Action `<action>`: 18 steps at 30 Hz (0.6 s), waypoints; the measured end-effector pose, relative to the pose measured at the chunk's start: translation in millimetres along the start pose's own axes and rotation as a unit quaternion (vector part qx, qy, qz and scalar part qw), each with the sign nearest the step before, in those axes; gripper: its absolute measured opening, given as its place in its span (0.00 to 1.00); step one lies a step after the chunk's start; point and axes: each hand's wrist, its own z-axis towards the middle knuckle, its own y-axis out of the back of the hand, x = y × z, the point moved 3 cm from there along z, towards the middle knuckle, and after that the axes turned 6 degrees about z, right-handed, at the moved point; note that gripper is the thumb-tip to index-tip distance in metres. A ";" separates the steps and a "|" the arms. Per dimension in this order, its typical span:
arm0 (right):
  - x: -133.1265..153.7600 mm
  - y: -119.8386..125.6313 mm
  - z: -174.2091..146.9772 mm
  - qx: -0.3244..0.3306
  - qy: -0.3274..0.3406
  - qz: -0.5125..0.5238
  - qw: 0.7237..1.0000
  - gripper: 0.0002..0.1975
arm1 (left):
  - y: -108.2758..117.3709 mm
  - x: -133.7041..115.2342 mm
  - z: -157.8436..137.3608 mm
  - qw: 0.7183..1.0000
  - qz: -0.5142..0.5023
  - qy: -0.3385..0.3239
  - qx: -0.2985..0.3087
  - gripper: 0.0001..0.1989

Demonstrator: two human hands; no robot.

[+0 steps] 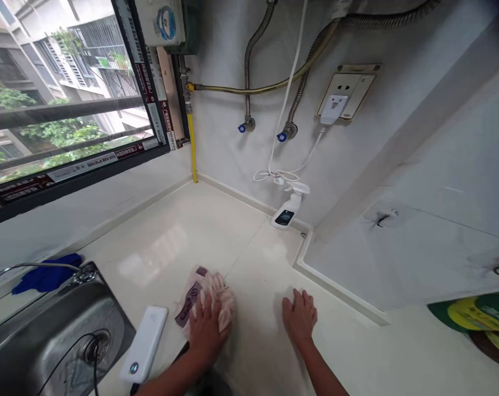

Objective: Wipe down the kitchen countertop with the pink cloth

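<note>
A pale pink cloth (221,290) with purple patches lies bunched on the cream countertop (249,242). My left hand (208,322) presses down over it, fingers on the fabric. To the right, my right hand (301,316) rests on the bare counter surface with its fingers slightly bent and apart, holding nothing. Farther back, a white spray bottle (288,208) with a dark label stands against the wall, apart from both hands.
At left are a steel sink (31,335) with a black cord in it, a faucet (35,265), a blue cloth (47,275) and a white power bank (144,344). A plug (334,109) with a looped white cable hangs above the bottle. Green-yellow packages (476,313) lie at right.
</note>
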 end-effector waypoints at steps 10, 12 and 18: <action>79.0 -8.8 -88.9 0.162 0.310 0.145 0.925 0.24 | -6.3 -91.7 -26.5 0.977 -0.125 -0.174 0.019 0.29; 63.6 -4.5 -94.3 0.148 0.332 0.132 0.922 0.24 | -10.0 -63.2 -53.0 0.971 -0.112 -0.209 0.001 0.33; 48.6 -5.7 -107.4 0.127 0.340 -0.022 0.932 0.30 | 1.3 69.3 -124.7 0.982 0.009 0.086 -0.170 0.25</action>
